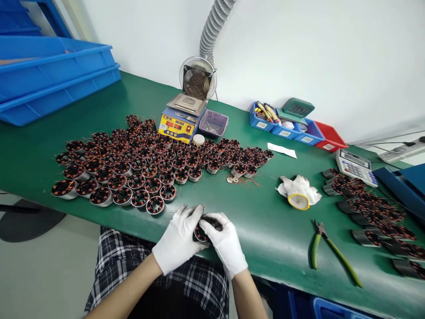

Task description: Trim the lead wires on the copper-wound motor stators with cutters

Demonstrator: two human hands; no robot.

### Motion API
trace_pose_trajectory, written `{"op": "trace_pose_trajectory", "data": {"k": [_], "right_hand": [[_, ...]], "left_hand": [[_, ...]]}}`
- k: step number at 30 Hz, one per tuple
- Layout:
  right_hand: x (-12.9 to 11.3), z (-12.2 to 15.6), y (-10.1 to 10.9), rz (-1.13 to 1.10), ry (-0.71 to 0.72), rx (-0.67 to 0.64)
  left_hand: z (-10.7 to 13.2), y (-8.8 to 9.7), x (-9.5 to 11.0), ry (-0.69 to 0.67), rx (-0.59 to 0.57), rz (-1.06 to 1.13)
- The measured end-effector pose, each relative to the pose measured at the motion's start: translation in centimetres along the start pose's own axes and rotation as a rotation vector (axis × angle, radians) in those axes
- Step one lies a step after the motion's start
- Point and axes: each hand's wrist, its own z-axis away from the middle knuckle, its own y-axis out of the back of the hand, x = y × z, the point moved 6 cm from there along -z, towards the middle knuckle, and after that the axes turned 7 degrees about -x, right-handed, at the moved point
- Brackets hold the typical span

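At the front edge of the green table, a wound motor stator point(200, 234) sits between my two white-gloved hands. My left hand point(181, 239) wraps its left side, fingers closed on the rim. From the other side my right hand point(223, 239) grips it, thumb and fingers over the top, hiding much of the ring. Black insulation and copper windings show in the part left visible. Just beyond my left hand stands another stator point(155, 205), at the near edge of a large group of stators point(136, 164) with loose copper wire ends.
A yellow-and-blue solder pot point(181, 119) with a fan stands behind the group, beside a purple tray point(214, 123). To the right lie green-handled cutters point(320, 235), a white glove point(299, 191), a calculator point(355, 166) and more stators point(368, 212). Blue bins point(56, 79) fill the left back.
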Motion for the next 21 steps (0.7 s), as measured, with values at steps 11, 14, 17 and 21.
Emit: {"op": "trace_pose_trajectory", "data": {"k": [11,14,17,21], "right_hand": [[-1.7,1.9,2.5,0.257,0.290,0.213],[-1.4,2.8,2.3,0.329,0.297,0.195],[-1.1,3.6,2.1,0.372,0.294,0.170],[-0.3,2.4,3.1,0.360,0.244,0.153]], "left_hand": [[-0.3,0.2,0.1,-0.004,0.010,0.049],[-0.4,0.2,0.2,-0.002,0.025,0.066],[-0.3,0.2,0.2,-0.008,0.026,0.080],[-0.2,0.4,0.2,0.004,0.018,0.096]]}}
